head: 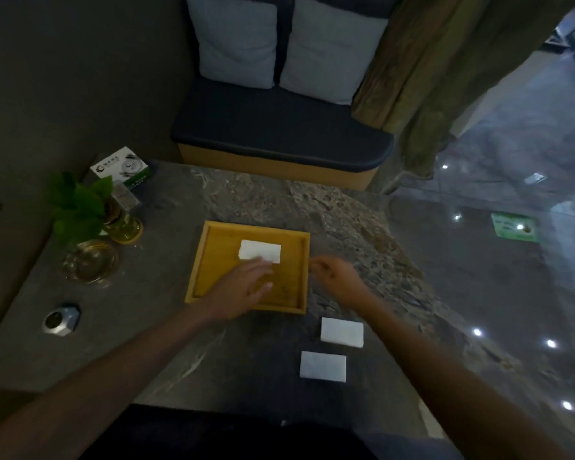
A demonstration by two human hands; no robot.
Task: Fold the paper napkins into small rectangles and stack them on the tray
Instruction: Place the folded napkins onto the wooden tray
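A square wooden tray (213, 260) lies in the middle of the stone table. One folded white napkin (259, 250) rests inside it, toward the far side. My left hand (246, 287) hovers over the tray with straight fingers, the fingertips at the napkin's near edge. My right hand (336, 277) is just outside the tray's right rim, fingers loosely curled, with nothing in it. Two more folded napkins lie on the table near me: one (342, 331) closer to the tray, another (322, 366) nearer the table's front edge.
On the left of the table (166, 327) stand a green plant in a glass vase (120, 220), a glass ashtray (90, 260), a small metal object (62, 319) and a white box (120, 166). A cushioned bench (279, 134) faces me.
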